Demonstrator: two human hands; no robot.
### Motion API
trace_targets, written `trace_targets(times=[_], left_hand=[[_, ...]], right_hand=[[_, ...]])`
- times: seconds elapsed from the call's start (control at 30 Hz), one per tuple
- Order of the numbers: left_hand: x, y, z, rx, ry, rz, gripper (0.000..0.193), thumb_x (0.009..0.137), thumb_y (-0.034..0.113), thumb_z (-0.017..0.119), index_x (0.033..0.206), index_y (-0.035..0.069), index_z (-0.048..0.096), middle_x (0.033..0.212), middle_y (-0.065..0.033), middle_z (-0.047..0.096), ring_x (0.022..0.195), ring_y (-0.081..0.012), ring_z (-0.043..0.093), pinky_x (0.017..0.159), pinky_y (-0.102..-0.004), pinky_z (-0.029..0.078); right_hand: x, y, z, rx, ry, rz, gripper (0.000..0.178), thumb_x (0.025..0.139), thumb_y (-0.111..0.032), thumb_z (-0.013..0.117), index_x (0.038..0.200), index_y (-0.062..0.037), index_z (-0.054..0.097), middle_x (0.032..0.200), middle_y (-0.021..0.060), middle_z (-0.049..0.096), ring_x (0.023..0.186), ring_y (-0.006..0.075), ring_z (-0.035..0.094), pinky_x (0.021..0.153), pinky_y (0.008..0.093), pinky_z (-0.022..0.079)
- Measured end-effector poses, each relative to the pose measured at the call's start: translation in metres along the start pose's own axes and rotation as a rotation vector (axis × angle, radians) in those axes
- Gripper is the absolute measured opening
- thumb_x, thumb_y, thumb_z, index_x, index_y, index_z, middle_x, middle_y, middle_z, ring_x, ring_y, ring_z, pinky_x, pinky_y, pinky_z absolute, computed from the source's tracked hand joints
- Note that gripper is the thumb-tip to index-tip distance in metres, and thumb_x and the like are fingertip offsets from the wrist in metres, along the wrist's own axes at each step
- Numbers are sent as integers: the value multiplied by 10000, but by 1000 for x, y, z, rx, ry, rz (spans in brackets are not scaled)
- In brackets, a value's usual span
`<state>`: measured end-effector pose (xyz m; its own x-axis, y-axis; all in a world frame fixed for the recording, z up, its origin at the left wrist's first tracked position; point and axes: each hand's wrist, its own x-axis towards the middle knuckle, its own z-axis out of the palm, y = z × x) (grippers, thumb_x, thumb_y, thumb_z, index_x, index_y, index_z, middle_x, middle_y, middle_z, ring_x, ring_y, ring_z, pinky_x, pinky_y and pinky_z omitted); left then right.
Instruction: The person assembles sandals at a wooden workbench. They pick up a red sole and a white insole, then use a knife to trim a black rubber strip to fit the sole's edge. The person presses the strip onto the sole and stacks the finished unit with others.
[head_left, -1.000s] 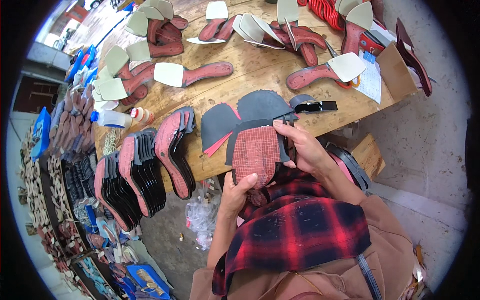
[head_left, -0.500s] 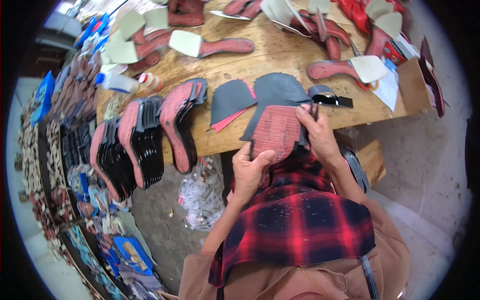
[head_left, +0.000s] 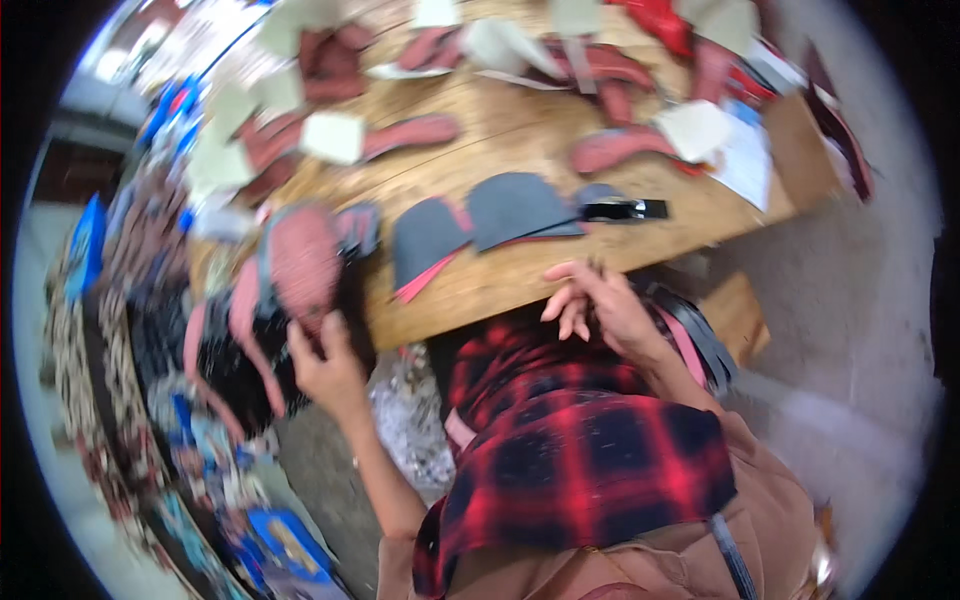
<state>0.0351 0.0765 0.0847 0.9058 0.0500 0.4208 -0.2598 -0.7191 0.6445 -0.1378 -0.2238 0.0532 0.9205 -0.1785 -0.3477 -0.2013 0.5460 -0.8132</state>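
We see left hand (head_left: 331, 368) pinching, as far as blur lets us judge, red insole (head_left: 305, 255), over sole stacks (head_left: 236, 345) at left of table (head_left: 425, 313), right hand (head_left: 612, 308) loosely spread, by near edge.

Illumination bright; glare washes out upper left; motion blur softens the red, curved, grey-edged insole (head_left: 305, 260) and brown wooden tabletop (head_left: 430, 308); straight edges bow toward the dark rim.
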Motion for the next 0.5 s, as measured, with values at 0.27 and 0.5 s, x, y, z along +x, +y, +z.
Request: trace_targets(times=[0.27,0.5], left_hand=[[1,-20,13,208,-222,-34,753,799,353,746,1349,-79,466,1232,-300,598,1166,-407,577,992,-420,426],[-26,74,49,-139,-245,349,603,817,112,755,1349,-8,498,1288,-159,564,1218,-273,528,1026,-365,413]], right_hand=[[-22,-57,-100,-502,800,-450,265,945,-222,617,1096,-7,650,793,21,634,560,62,501,550,229,441],[12,-60,-100,-1197,522,-748,255,855,-139,671,1099,-71,643,1008,73,638,728,211,636,633,316,497]])
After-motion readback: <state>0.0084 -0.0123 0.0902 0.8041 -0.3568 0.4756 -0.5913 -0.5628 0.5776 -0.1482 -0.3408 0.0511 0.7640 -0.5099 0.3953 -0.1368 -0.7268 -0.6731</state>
